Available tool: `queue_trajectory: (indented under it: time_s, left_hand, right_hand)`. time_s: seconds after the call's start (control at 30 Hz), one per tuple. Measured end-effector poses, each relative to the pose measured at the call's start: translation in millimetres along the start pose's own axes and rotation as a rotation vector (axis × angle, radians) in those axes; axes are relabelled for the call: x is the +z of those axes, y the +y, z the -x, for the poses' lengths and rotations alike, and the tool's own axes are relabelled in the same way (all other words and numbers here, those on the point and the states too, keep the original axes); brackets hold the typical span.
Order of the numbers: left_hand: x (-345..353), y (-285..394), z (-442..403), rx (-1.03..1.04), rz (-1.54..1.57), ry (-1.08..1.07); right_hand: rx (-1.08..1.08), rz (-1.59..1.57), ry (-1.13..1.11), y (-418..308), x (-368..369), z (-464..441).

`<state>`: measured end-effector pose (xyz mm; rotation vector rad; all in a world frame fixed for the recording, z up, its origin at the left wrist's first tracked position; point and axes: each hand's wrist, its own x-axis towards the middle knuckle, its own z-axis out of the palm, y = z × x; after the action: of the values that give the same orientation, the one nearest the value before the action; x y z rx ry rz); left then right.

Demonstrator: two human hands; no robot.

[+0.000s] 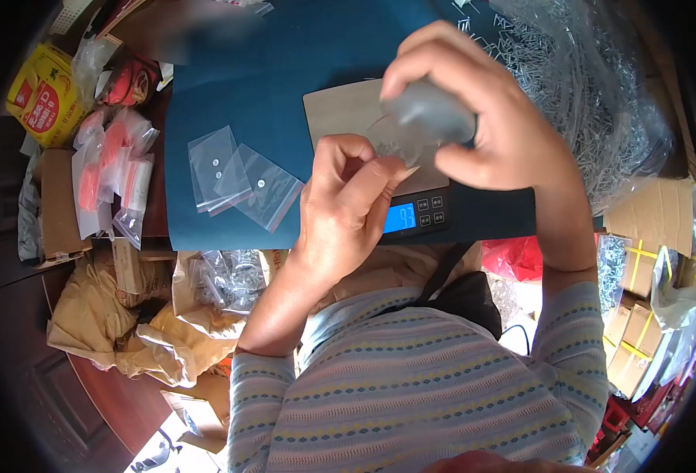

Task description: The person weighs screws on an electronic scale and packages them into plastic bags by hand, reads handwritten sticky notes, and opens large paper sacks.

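Note:
My left hand (pixel 348 197) pinches the edge of a small clear bag (pixel 399 150) over the scale (pixel 340 110). My right hand (pixel 474 110) is wrapped round a grey, motion-blurred container (pixel 430 110), tilted toward the bag's mouth. Small pieces show inside the bag, too blurred to name. The scale's blue display (pixel 400 217) is lit below the hands. To the left, clear zip bags (pixel 220 169) with small white round pieces lie overlapping on the dark blue mat (pixel 237 94).
A large clear bag of metal nails or screws (pixel 592 110) lies at the right. Red-and-clear packets (pixel 115 162) and a yellow package (pixel 44 94) are at the left. Brown paper (pixel 103 315) and cardboard boxes (pixel 635 339) sit below the table edge.

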<state>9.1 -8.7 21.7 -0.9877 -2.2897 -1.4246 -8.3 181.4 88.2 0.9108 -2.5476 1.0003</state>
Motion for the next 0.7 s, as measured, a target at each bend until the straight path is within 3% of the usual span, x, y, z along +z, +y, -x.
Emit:
queue_trajectory:
  time_s: [0.03, 0.17, 0.23, 0.27, 0.3, 0.37, 0.47, 0.6, 0.7]
  left_hand:
    - [-1, -1, 1, -0.023, 0.018, 0.012]
    - [-8, -5, 4, -0.047, 0.032, 0.081]
    - [-14, -11, 3, 0.000, -0.017, 0.119]
    - [-16, -14, 4, 0.023, -0.043, 0.137]
    - [-16, -18, 6, -0.033, 0.071, 0.132]
    - [-17, -24, 13, -0.152, 0.298, 0.117]
    - [-20, -25, 14, -0.145, 0.344, 0.065]
    - [-18, -25, 17, -0.192, 0.461, 0.022]
    - [-20, -13, 10, -0.223, 0.328, -0.014]
  right_hand:
    - [-0.030, -0.028, 0.068, 7, -1, 1]
    - [0.235, -0.271, 0.214, 65, 36, 30]
    - [0.434, -0.178, 0.006, 70, 53, 45]
    - [0.421, -0.020, -0.094, 71, 59, 51]
    - [0.214, 0.134, -0.027, 68, 65, 52]
    - [0.158, -0.046, 0.055, 63, 65, 49]
    - [0.038, -0.085, -0.033, 45, 50, 36]
    - [-0.044, 0.130, 0.053, 22, 51, 30]
    - [-0.072, 0.218, 0.064, 9, 52, 28]
